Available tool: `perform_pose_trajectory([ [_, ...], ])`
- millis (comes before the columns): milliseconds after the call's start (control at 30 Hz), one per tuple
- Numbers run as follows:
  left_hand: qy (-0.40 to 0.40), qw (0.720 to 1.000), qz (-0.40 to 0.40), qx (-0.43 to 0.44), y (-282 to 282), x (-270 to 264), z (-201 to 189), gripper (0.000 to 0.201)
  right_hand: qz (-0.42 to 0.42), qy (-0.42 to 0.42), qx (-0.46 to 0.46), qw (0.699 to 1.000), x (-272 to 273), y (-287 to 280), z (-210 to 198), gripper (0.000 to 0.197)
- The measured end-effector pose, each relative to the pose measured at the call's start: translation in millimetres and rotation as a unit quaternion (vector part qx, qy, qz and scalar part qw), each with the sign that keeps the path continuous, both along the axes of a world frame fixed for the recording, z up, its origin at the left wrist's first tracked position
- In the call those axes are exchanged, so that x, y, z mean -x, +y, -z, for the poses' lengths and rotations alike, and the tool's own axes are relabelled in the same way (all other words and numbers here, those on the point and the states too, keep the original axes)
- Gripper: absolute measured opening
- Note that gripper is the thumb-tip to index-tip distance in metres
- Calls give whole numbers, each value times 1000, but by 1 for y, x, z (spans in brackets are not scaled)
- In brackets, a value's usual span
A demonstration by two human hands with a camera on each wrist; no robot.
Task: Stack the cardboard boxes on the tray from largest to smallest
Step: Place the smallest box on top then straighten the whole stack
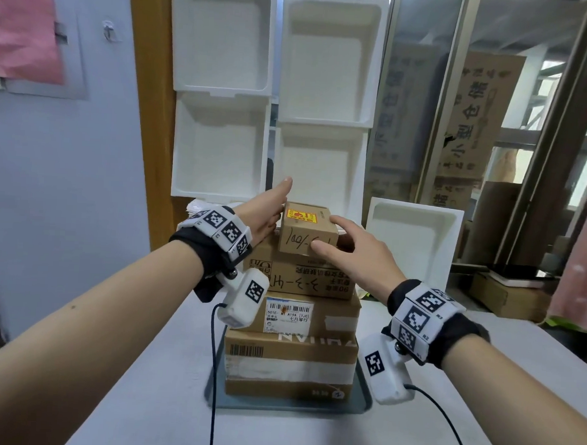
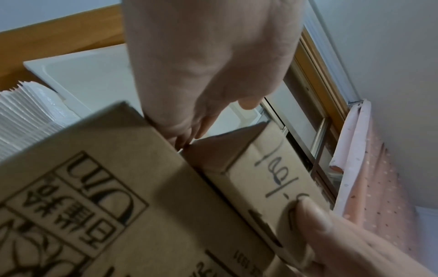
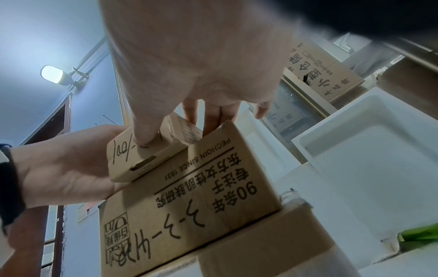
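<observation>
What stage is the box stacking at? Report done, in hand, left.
Done: three boxes sit stacked on the tray, widest at the bottom. In hand: the smallest box rests on top, right hand gripping it, left hand flat against its side. Left: square it up and let go.

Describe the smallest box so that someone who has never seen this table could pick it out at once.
Find the grey tray on the white table; a stack of four cardboard boxes stands on it. The smallest box sits on top, between the left hand and the right hand. Unlike the boxes below, it has a yellow and red sticker on top and handwriting on its near face.
</observation>
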State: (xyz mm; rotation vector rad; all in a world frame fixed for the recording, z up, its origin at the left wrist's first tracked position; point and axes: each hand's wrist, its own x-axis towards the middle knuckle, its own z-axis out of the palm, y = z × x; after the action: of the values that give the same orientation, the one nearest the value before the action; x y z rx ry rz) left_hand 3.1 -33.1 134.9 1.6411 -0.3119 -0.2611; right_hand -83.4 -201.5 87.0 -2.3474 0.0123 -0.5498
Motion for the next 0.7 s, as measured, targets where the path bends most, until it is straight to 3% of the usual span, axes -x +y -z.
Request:
perform_pose_trajectory([
  [167,2,1000,11,-16,-8,4,-3,72,3,-4,10,1000,-2,-3,2,75],
  [367,16,1000,-21,13,-9,-6,-5,79,-19,0,4,1000,-5,-5,4,88],
  [533,31,999,-20,10,-10,-9,-5,70,-26,1,24,999,-5,-6,5,88],
  [700,27,999,-22,18,-9,-16,0,78,-36,3,9,999,-3,-10,5,84],
])
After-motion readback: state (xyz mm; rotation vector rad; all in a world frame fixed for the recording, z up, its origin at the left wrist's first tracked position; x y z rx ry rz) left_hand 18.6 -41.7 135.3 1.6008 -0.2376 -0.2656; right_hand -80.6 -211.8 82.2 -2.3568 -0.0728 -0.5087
